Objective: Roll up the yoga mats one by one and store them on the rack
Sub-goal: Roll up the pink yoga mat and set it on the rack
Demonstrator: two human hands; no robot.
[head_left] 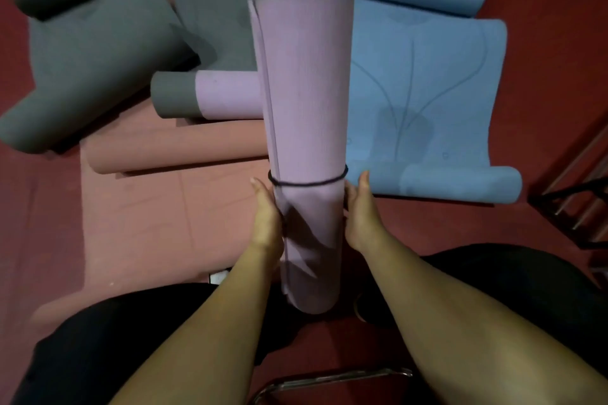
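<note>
A rolled lilac yoga mat (306, 108) stands upright in the middle of the view, its lower end between my knees. A thin black band (307, 181) runs round it about two thirds of the way down. My left hand (268, 217) grips the roll's left side just below the band. My right hand (360, 210) grips the right side at the same height, thumb pointing up. The fingers of both hands are hidden behind the roll.
Behind lie a blue mat (424, 95) with curled ends, grey mats (95, 52), a pink mat (171, 148) partly rolled and a short grey-and-lilac roll (204, 94). Metal rack bars (579, 187) show at the right edge, a chrome tube (329, 378) at the bottom. The floor is dark red.
</note>
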